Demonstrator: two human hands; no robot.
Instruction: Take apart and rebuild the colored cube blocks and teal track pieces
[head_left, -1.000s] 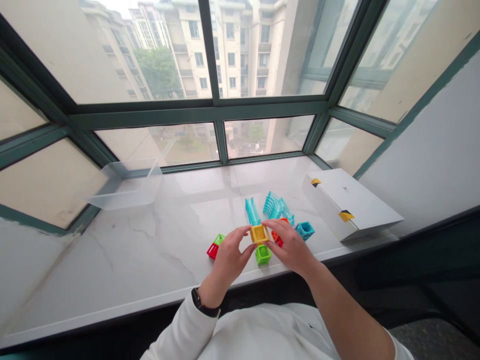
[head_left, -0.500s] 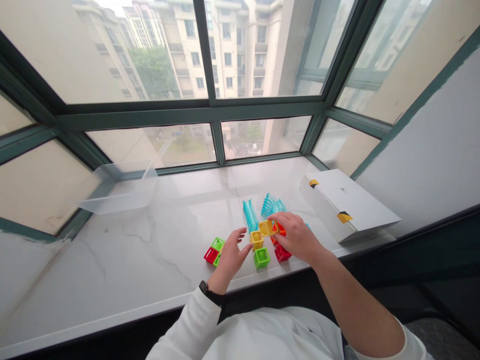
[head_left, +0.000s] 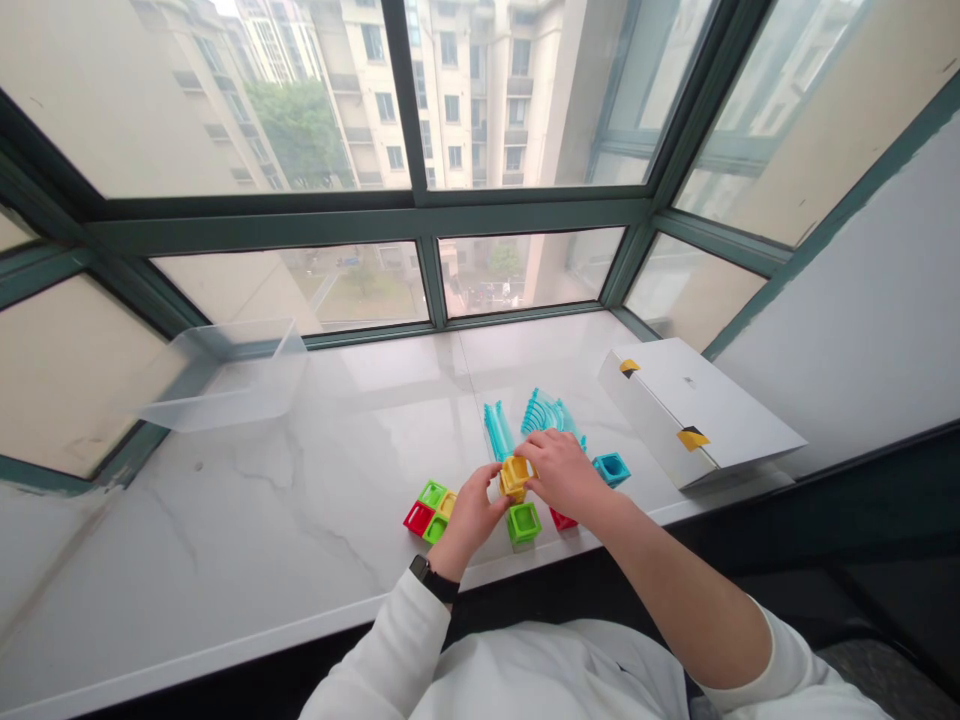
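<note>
My right hand (head_left: 562,472) pinches a yellow hollow block (head_left: 515,472) from its right side, right over a second yellow block that shows only at its lower edge. Closed around the left side of these yellow blocks is my left hand (head_left: 474,512), its thumb and fingertips against them. Just in front lies a green hollow block (head_left: 524,522). A red block (head_left: 562,519) is partly covered by my right hand. To the left, a joined cluster of green, red and yellow blocks (head_left: 431,511) lies on the white marbled sill (head_left: 360,440).
Behind my hands lie a straight clear-blue track piece (head_left: 498,430) and a curved one (head_left: 549,412). A blue block (head_left: 612,469) is right of my right hand. A clear plastic bin (head_left: 232,400) stands far left, a white box (head_left: 697,400) on the right by the wall.
My right hand has moved left and down, bringing its yellow block onto the other yellow one. My left hand has closed in on them. The blue block is now uncovered.
</note>
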